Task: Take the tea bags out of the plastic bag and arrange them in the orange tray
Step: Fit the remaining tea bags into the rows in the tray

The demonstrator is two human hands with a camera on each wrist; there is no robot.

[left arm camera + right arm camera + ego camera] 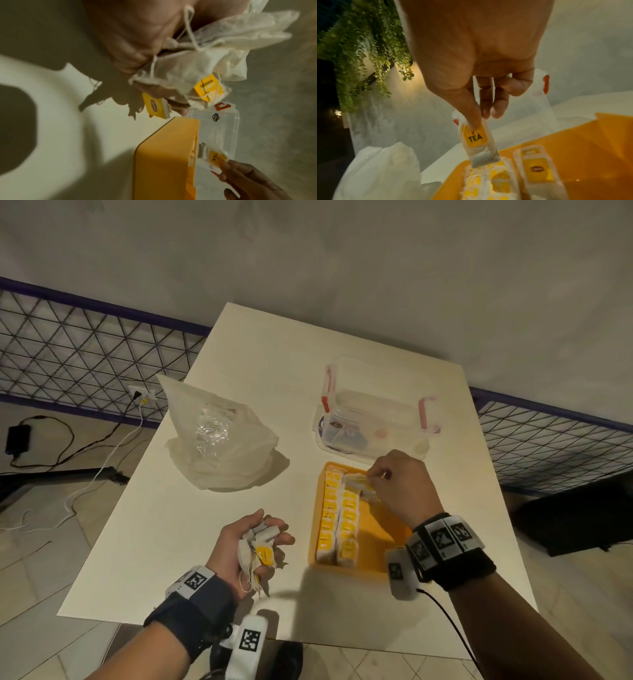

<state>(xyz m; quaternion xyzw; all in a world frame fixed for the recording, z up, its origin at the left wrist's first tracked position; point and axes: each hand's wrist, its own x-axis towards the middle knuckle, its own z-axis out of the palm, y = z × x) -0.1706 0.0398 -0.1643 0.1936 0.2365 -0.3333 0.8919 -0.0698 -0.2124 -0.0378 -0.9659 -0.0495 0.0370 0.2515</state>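
The main risk is that the single tea bag (478, 143), pinched by its yellow tag between thumb and fingertips of the right hand (399, 487), comes down askew on the far end of the rows (339, 522) already laid in the orange tray (387, 546); it hangs limp and tilted, so its lower end could catch on the bags beneath and knock the neat overlap out of line. A second risk lies with the left hand (246, 546), held near the tray's left side: its fingers are curled round a loose bundle of tea bags (197, 67) with strings and tags dangling, and one could slip out onto the white table (239, 364) or tangle with the others. The tea bags look like thin, soft white paper pouches with small yellow labels, light and easily creased. Two rows fill the left part of the tray, while its right part is bare orange. The plastic bag (219, 440) sits crumpled to the far left, well apart from the tray, and a clear lidded box (376, 419) stands just beyond the tray.
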